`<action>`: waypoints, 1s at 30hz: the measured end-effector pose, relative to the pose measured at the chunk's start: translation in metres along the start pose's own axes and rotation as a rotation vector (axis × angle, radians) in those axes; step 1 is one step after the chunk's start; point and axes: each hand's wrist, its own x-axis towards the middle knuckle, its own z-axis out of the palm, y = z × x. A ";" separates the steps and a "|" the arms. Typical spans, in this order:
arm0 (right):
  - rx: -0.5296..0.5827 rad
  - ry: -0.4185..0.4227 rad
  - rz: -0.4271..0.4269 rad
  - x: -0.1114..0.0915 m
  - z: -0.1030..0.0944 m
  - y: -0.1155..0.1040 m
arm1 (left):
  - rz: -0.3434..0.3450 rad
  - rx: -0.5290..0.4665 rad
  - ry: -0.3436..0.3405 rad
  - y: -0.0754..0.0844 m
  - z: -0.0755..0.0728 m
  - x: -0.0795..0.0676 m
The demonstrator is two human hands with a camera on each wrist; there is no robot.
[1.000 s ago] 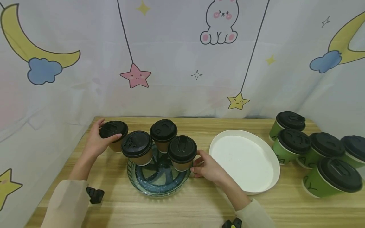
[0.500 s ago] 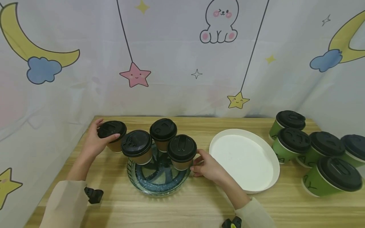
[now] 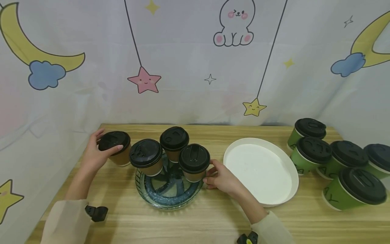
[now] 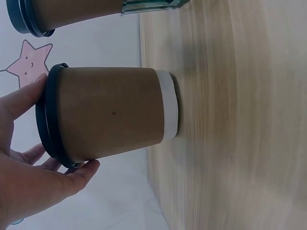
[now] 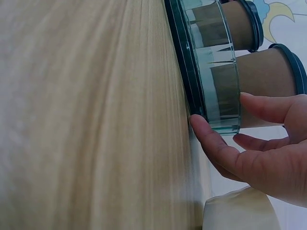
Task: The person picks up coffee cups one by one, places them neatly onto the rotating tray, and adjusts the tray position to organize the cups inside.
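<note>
My left hand [image 3: 95,150] holds a brown paper coffee cup [image 4: 110,112] by its black lid [image 3: 114,140], thumb on one side and fingers round the other. The cup is upright, its white base at the tabletop, left of a clear glass dish [image 3: 169,204]. Three more brown cups with black lids stand in that dish: a left one [image 3: 146,154], a back one [image 3: 174,139] and a right one [image 3: 194,158]. My right hand [image 3: 223,178] grips the dish's right side; in the right wrist view one fingertip touches its rim and another its base.
A round white tray [image 3: 262,173] lies right of the dish. Several green cups [image 3: 338,196] with black lids stand at the table's right side. A printed cloth [image 3: 189,67] hangs behind the wooden table [image 3: 170,227].
My left hand has moved the brown cup leftward and slightly nearer, widening its gap from the dish. My right hand, the dish and its cups stay in place.
</note>
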 end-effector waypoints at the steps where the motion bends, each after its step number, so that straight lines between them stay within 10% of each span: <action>1: -0.001 -0.001 -0.001 0.000 0.000 0.000 | -0.005 -0.001 0.003 0.000 -0.001 -0.001; 30: 0.018 -0.012 0.006 0.002 -0.001 0.005 | 0.006 0.004 0.035 0.005 -0.014 -0.045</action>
